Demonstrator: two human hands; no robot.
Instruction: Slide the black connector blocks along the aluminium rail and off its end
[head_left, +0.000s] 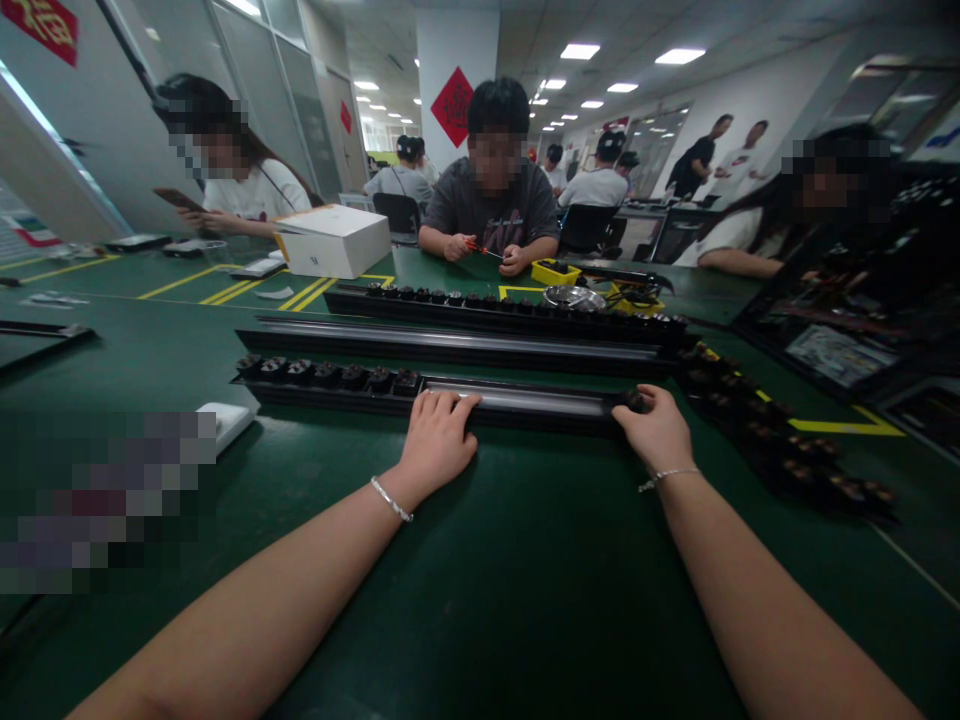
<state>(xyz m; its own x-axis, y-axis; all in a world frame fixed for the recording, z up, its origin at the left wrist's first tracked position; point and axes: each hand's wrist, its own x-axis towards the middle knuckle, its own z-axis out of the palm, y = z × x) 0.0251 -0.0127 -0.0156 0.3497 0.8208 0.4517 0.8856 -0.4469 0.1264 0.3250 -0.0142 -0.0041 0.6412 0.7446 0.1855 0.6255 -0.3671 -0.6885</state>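
A long black channel (540,402) with a shiny metal inside lies across the table in front of me. Round black socket-like modules (326,374) fill its left part in a row. My left hand (441,440) lies over the channel's front edge just right of that row, fingers stretched out and thumb apart. At the channel's right end, my right hand (660,432) has thumb and fingers closed around a small black module (630,400), partly hidden by the thumb.
Behind lie another channel (450,342) and a filled one (480,305). More modules (795,450) run along the right. A white box (337,243), yellow trays (555,272) and a metal bowl (574,298) stand farther back. Opposite, a person (491,190) holds a screwdriver (480,248).
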